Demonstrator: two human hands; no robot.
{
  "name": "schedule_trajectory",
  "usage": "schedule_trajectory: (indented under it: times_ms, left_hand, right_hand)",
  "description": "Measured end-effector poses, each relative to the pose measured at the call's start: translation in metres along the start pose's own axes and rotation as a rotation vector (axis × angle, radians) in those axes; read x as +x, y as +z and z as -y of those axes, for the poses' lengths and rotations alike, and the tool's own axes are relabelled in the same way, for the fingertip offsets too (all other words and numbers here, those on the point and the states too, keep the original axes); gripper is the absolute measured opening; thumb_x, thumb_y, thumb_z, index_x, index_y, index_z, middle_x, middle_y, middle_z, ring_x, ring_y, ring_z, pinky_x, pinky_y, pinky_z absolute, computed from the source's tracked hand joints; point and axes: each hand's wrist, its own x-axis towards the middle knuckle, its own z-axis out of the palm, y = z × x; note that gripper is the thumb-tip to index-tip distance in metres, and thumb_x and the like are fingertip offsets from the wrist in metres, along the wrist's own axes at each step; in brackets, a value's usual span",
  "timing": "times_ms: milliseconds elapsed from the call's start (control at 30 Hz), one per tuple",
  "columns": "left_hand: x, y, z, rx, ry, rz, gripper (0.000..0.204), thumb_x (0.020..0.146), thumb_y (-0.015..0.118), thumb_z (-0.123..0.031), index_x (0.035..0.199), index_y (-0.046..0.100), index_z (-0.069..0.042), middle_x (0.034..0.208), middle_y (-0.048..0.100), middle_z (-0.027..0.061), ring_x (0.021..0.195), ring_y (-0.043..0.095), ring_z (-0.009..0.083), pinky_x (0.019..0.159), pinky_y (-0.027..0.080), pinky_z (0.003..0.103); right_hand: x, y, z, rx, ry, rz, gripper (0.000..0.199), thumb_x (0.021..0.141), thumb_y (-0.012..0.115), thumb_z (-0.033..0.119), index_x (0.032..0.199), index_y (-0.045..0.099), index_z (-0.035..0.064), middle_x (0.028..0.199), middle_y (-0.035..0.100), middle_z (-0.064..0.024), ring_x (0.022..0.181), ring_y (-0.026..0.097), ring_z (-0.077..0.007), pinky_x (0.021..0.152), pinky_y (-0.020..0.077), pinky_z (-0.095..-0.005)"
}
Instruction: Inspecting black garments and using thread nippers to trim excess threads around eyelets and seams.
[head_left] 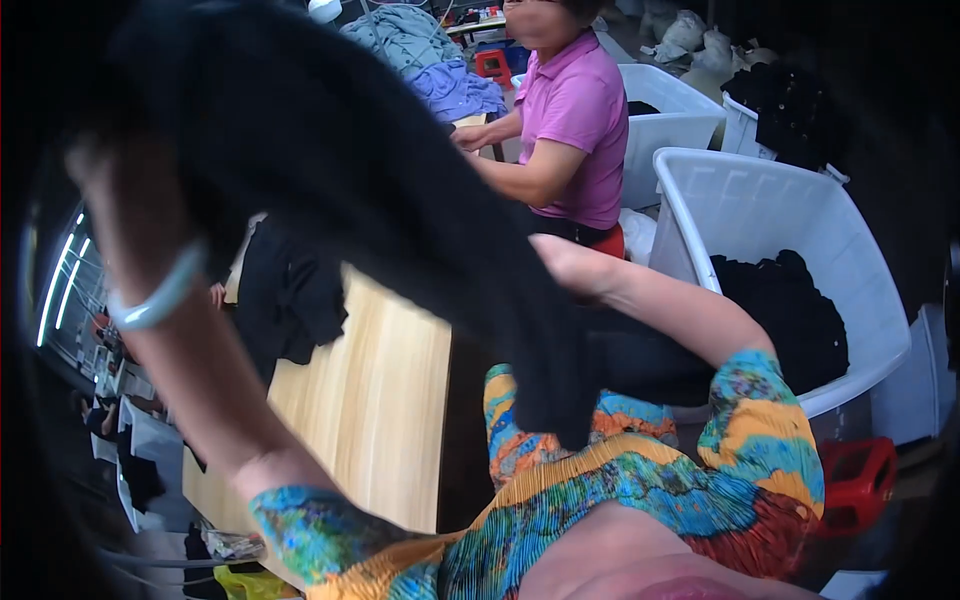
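A long black garment (400, 190) stretches through the air across my view, from upper left down toward my lap; its exact kind does not show. High at the left, my left hand (105, 165) holds up its raised end, the fingers dark and smeared by motion. Near the middle my right hand (572, 266) is closed at the garment's edge, with the fingertips hidden by cloth. Another black garment (285, 290) lies over the far left part of the wooden table (390, 380), below the lifted one.
A white plastic bin (790, 200) with black clothes (785, 310) stands at my right, near a red stool (855, 485). Across from me works a person in a pink shirt (585, 120). Behind are purple cloth (455, 90), another white bin (670, 95) and a black clothes heap (800, 110).
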Motion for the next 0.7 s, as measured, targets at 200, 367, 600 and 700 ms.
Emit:
schedule_trajectory:
  times_ms: [200,367,600,700]
  left_hand:
    - [0.018,0.017,-0.025,0.345,-0.033,0.092,0.025,0.079,0.046,-0.010,0.101,0.054,-0.001,0.094,0.059,0.0089,0.086,0.056,0.0200,0.074,0.046,0.028]
    - [0.011,-0.014,-0.033,0.645,-0.127,0.080,0.025,0.080,0.044,-0.010,0.102,0.054,0.000,0.096,0.058,0.0098,0.087,0.056,0.0195,0.075,0.045,0.028]
    - [-0.072,-0.133,-0.103,1.185,-0.411,-0.177,0.026,0.082,0.042,-0.011,0.102,0.054,0.000,0.098,0.058,0.0111,0.089,0.056,0.0187,0.076,0.044,0.028]
    - [-0.102,-0.161,-0.119,1.368,-0.546,-0.264,0.027,0.082,0.040,-0.011,0.102,0.054,0.001,0.098,0.058,0.0117,0.090,0.055,0.0184,0.077,0.043,0.028]
  right_hand:
    - [0.118,0.098,0.110,0.075,-0.673,0.117,0.021,0.075,0.063,0.018,0.090,0.060,0.0037,0.079,0.056,-0.0007,0.070,0.051,-0.0064,0.062,0.0397,-0.0201]
    - [0.157,0.159,0.153,0.287,-0.963,0.108,0.023,0.073,0.062,0.010,0.092,0.058,-0.0020,0.077,0.059,-0.0054,0.071,0.056,-0.0098,0.065,0.0437,-0.0199]
    - [0.187,0.210,0.024,0.031,-0.669,0.186,0.020,0.077,0.057,0.008,0.095,0.056,0.0001,0.077,0.055,0.0014,0.072,0.050,-0.0042,0.066,0.0418,-0.0182]
    - [0.202,0.193,-0.054,-0.250,-0.424,0.146,0.026,0.076,0.059,0.008,0.101,0.055,0.0003,0.084,0.056,-0.0028,0.078,0.052,-0.0077,0.071,0.0435,-0.0211]
